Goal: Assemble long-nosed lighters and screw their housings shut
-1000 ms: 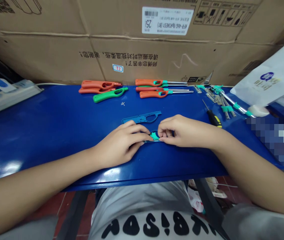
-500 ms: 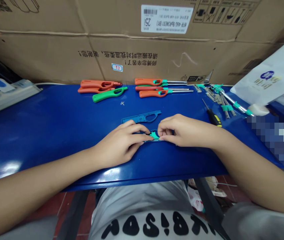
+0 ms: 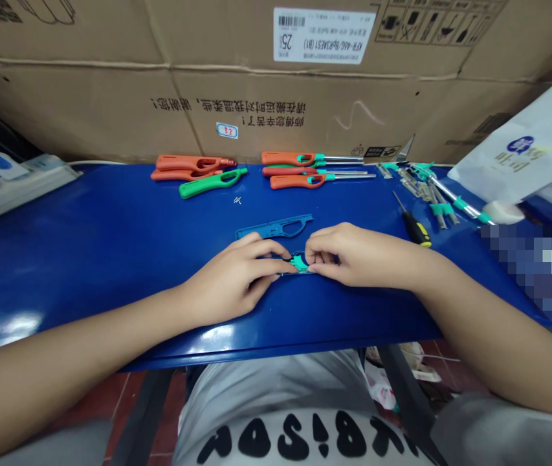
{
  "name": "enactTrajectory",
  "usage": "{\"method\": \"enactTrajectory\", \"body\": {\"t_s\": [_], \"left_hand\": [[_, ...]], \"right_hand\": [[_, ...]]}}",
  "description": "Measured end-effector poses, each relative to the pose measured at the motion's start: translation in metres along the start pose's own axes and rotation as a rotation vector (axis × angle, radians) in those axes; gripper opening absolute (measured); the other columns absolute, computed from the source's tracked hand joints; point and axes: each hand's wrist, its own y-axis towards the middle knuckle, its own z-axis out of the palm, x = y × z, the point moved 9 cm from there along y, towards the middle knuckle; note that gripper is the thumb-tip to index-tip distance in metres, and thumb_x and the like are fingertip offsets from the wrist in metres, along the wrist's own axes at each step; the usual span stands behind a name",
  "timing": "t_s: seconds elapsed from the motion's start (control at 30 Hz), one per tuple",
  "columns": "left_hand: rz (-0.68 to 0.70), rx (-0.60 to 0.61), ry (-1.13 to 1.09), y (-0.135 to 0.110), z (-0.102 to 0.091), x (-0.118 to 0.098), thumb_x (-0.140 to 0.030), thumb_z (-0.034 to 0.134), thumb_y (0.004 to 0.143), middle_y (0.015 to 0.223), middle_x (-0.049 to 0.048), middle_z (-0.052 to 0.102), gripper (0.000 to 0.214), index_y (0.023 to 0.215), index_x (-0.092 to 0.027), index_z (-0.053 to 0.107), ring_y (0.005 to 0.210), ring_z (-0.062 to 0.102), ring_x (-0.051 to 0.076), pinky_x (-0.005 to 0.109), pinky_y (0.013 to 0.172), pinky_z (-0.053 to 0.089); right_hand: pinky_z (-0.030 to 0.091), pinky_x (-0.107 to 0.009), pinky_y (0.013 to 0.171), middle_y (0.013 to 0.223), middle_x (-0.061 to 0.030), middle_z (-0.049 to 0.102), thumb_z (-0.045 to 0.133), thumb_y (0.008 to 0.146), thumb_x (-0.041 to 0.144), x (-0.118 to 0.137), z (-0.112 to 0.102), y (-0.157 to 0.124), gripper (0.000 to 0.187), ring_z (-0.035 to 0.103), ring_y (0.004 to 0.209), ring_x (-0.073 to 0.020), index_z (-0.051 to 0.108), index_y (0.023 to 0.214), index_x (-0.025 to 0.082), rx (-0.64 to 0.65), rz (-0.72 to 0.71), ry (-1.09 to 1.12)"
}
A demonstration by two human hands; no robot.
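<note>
Left hand (image 3: 239, 275), fingers nearly closed, is holding the lighter half-shell (image 3: 299, 272) on the table (image 3: 125, 246); right hand (image 3: 353, 259), curled at its end, is hiding its grip. Turquoise trigger (image 3: 299, 262) is apparently being seated; next move is calling for alignment.

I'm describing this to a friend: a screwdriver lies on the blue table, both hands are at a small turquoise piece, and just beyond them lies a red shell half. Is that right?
Not quite: the shell half is blue, not red, as the head view shows. The screwdriver, table, left hand, right hand and turquoise piece are as you say.
</note>
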Motion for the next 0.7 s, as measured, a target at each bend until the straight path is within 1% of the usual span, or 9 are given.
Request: {"method": "enactTrajectory", "body": {"t_s": [0.13, 0.3, 0.47, 0.6, 0.7], "left_hand": [[0.004, -0.001, -0.009, 0.0002, -0.0002, 0.0003, -0.011, 0.051, 0.098, 0.125, 0.0061, 0.065, 0.038, 0.125, -0.029, 0.07, 0.107, 0.055, 0.022, 0.04, 0.096, 0.048], [0.0, 0.001, -0.006, 0.0002, 0.0015, 0.0008, -0.011, 0.051, 0.097, 0.126, 0.0072, 0.065, 0.036, 0.122, -0.026, 0.072, 0.108, 0.055, 0.023, 0.041, 0.097, 0.048], [-0.001, -0.009, 0.0, -0.0001, 0.0005, -0.0002, -0.01, 0.052, 0.097, 0.125, 0.0074, 0.066, 0.035, 0.119, -0.026, 0.073, 0.108, 0.056, 0.023, 0.041, 0.096, 0.05], [0.003, -0.018, -0.007, -0.0007, -0.0009, 0.0002, -0.01, 0.051, 0.097, 0.126, 0.007, 0.067, 0.034, 0.119, -0.024, 0.073, 0.109, 0.057, 0.023, 0.041, 0.096, 0.05], [0.013, -0.032, -0.033, -0.0007, -0.0019, 0.0007, -0.012, 0.053, 0.098, 0.124, 0.0068, 0.068, 0.031, 0.118, -0.021, 0.073, 0.108, 0.058, 0.022, 0.039, 0.096, 0.05]], "right_hand": [[0.037, -0.024, 0.063, 0.08, -0.0015, 0.065, 0.056, 0.085, 0.008, -0.0003, -0.0008, -0.0005, 0.012, 0.055, 0.068, -0.0123, 0.064, 0.082, 0.017, 0.002, -0.009, -0.001], [0.037, -0.023, 0.062, 0.077, -0.0003, 0.063, 0.057, 0.084, 0.009, -0.001, 0.0007, -0.0005, 0.01, 0.054, 0.066, -0.0114, 0.063, 0.082, 0.017, 0.007, 0.002, 0.004], [0.037, -0.023, 0.062, 0.081, -0.0015, 0.065, 0.056, 0.084, 0.008, 0.0003, 0.0012, 0.0, 0.012, 0.055, 0.068, -0.0119, 0.065, 0.084, 0.017, 0.012, 0.021, -0.012], [0.038, -0.023, 0.064, 0.081, -0.0021, 0.066, 0.056, 0.085, 0.007, 0.0032, -0.0022, -0.0014, 0.013, 0.055, 0.07, -0.0124, 0.065, 0.082, 0.016, 0.002, -0.016, -0.028], [0.039, -0.023, 0.063, 0.078, -0.0012, 0.066, 0.057, 0.087, 0.01, 0.0029, -0.0042, -0.0013, 0.013, 0.056, 0.067, -0.0118, 0.067, 0.084, 0.016, 0.003, -0.054, 0.014]]}}
